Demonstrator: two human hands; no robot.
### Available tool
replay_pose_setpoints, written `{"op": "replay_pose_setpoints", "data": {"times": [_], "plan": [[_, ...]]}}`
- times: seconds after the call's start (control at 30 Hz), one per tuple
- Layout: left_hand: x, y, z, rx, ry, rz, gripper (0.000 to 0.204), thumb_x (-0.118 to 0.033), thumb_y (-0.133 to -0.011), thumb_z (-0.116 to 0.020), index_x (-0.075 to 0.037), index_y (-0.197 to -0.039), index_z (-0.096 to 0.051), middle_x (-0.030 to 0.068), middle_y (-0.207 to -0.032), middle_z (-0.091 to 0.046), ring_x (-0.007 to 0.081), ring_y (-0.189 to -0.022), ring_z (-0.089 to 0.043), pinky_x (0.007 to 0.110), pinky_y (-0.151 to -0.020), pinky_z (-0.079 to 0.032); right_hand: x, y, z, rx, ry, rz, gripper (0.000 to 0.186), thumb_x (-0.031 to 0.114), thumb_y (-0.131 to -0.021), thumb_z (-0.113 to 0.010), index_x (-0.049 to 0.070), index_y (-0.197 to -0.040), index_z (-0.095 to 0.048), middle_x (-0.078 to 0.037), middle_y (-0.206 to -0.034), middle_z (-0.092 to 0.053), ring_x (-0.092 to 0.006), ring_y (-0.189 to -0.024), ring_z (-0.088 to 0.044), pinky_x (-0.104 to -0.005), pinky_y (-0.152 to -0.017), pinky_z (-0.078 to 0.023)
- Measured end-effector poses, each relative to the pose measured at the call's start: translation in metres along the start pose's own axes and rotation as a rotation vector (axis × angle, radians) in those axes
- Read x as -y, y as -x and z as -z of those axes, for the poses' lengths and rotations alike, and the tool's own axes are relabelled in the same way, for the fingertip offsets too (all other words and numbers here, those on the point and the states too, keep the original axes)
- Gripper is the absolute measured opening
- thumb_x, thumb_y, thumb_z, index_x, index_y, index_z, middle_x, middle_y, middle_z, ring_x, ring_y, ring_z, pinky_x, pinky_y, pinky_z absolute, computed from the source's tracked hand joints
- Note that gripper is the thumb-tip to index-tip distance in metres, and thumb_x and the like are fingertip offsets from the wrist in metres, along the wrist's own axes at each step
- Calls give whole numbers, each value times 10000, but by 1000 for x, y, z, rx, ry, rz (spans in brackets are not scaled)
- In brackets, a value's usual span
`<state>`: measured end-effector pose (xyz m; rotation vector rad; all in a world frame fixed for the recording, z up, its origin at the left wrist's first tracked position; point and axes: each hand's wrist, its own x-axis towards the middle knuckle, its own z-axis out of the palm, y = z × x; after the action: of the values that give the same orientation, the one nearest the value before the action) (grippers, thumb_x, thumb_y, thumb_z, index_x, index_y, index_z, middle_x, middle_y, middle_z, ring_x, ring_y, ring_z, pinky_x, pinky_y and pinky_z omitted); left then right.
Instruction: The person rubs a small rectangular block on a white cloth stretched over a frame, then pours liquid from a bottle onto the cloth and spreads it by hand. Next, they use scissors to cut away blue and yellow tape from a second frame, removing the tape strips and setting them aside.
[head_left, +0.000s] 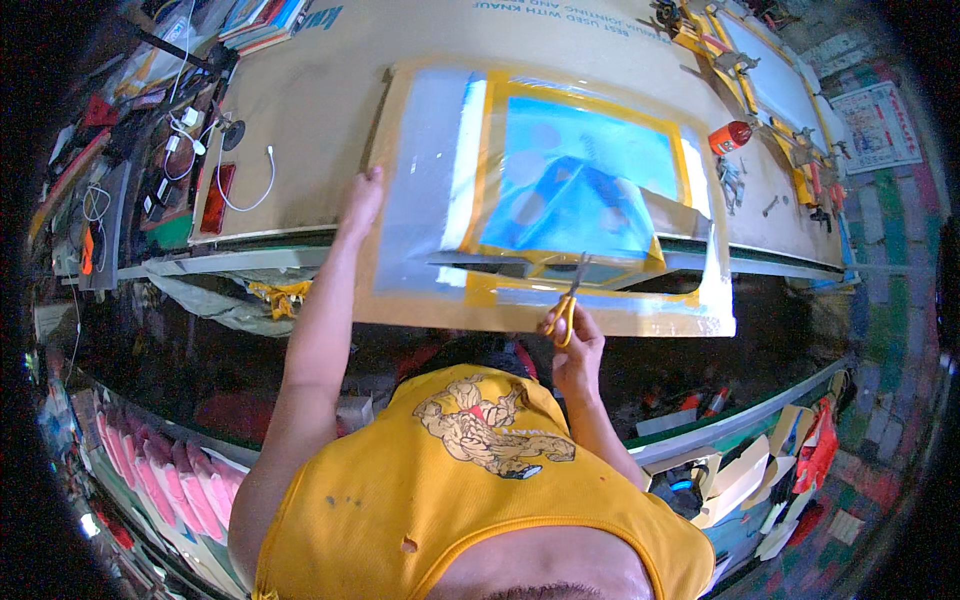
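1. While the left hand point(366, 198) grips the left edge of the framed panel point(450, 318), the right hand point(578, 345) has its fingers around the yellow-handled scissors point(565, 318), just by the near border.
2. And where's the panel? Right in front of the person, over the table point(300, 130), its near edge jutting past the table's edge.
3. Look at the middle: the blue sheet point(575, 215) sits inside a border of yellow tape point(495, 140), its lower right part loose and buckled, a gap beside it.
4. So, by my reading, part of the cutting is done, at the near right corner.
5. Left to go: the far and left sides, which look joined to the tape.
6. Blades point away, over the near border; whether they're biting, I can't tell.
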<state>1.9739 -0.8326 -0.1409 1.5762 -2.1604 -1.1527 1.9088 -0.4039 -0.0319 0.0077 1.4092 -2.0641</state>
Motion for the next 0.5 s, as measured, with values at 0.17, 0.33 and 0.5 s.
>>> {"op": "replay_pose_setpoints", "data": {"times": [0.17, 0.33, 0.5], "plan": [[55, 34, 63, -44, 336, 111, 502, -401, -1007, -523, 63, -1157, -647, 206, -1085, -692, 288, -1040, -649, 423, -890, -494, -10, 11, -11, 80, 55, -160, 436, 96, -846, -756, -17, -1245, -621, -54, -1036, -679, -156, -959, -634, -274, -848, -495], [41, 86, 88, -113, 855, 407, 394, -312, -1001, -581, 14, -1221, -612, 125, -1154, -665, 242, -1014, -638, 410, -868, -517, 18, -55, -16, 190, 258, 16, 437, 198, -832, -768, -32, -1182, -645, -59, -1012, -672, -144, -930, -613, -301, -877, -475], [1, 140, 12, 162, 1229, 402, 358, -272, -1001, -576, -21, -1257, -575, 87, -1206, -639, 249, -1103, -604, 415, -983, -477, 74, -154, 16, 162, 42, 207, 425, 197, -907, -696, -37, -1248, -595, -71, -1036, -655, -161, -979, -592, -294, -874, -456]]}}
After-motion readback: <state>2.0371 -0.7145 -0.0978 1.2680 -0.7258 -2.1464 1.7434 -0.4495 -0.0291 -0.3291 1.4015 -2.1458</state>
